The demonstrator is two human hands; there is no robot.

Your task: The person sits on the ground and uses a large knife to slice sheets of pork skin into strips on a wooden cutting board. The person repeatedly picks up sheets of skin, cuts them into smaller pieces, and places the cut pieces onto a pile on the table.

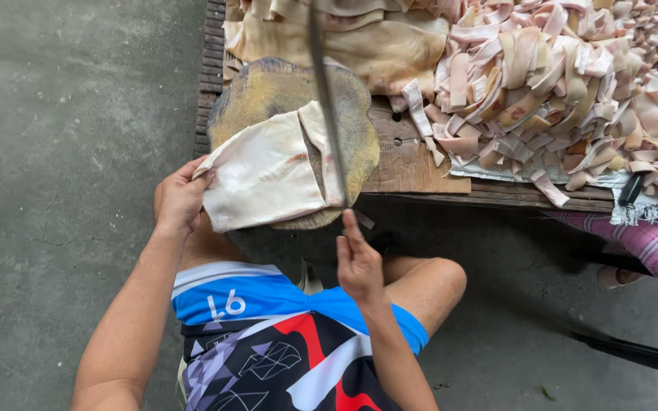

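A pale folded sheet of raw skin (264, 171) lies on a round wooden chopping block (268, 87). My left hand (180, 198) grips the sheet's near left corner. My right hand (357, 262) holds the handle end of a long thin blade (325, 99), which stands edge-on above the sheet's right side, its tip reaching past the frame's top. A strip (321, 144) at the sheet's right edge is partly parted from the rest. My knees and blue shorts sit below the block.
A low wooden pallet table (496, 194) carries a large heap of cut pale and pink strips (565, 84) at right and uncut sheets (359, 42) behind the block. Another person's pink plaid leg (649, 247) is at right. Concrete floor (62, 152) lies at left.
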